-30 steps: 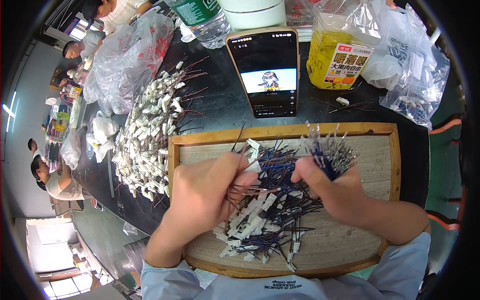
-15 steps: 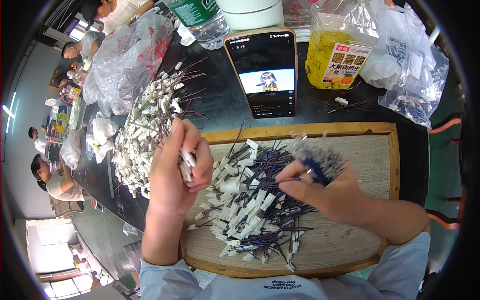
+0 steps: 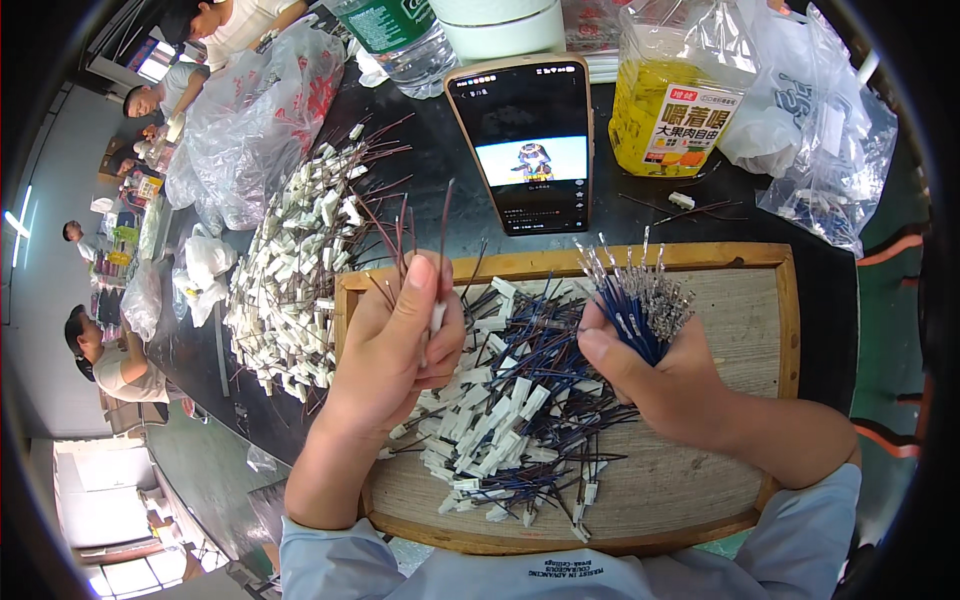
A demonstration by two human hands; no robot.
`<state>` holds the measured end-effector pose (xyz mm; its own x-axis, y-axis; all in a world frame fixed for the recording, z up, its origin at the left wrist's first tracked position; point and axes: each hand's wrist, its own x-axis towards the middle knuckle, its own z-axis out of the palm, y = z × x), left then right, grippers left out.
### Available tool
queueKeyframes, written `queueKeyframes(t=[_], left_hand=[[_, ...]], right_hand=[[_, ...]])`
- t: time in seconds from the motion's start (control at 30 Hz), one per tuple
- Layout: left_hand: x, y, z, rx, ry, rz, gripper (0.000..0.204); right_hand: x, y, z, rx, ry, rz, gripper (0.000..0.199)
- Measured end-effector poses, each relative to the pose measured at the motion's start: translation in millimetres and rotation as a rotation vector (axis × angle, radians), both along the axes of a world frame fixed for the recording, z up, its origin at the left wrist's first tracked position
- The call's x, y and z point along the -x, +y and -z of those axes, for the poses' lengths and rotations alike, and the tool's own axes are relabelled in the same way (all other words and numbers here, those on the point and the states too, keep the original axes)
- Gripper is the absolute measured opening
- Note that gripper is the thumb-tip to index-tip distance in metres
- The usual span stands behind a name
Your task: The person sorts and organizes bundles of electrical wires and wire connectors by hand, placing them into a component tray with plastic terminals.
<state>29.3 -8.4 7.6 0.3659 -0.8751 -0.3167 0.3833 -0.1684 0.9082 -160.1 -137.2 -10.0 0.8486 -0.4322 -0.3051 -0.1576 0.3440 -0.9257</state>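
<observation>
The left hand is curled shut around a few thin dark wires with a white plug, the thumb pressed along them and the wire ends sticking straight up past the tray's far edge. The right hand is clenched around a bundle of blue wires, whose bare metal tips fan out above the fist. Both hands hover over a shallow wooden tray that sits on a dark table.

Between the two hands, spread across the tray, lies a loose heap of blue wires with white plugs, all crossed over one another. To the left of the tray, on the table, is a bigger pile of white plugs with dark reddish wires. Behind it slumps a clear plastic bag.

Just beyond the tray a phone lies face up with its screen lit. To its right stands a jar with yellow contents, and further right a crumpled bag holding more blue wires. Other people sit working at the far left.
</observation>
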Motion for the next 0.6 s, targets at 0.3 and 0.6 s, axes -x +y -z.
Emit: queueKeyframes(t=[0.3,0.6], left_hand=[[16.7,5.7,2.2,0.102,-0.094,0.053,0.016],[30.9,11.2,-3.7,0.141,-0.444,0.144,0.016]], right_hand=[[3.1,1.0,-1.9,0.144,-0.047,-0.059,0.013],[3.0,6.9,7.1,0.165,-0.127,-0.011,0.011]])
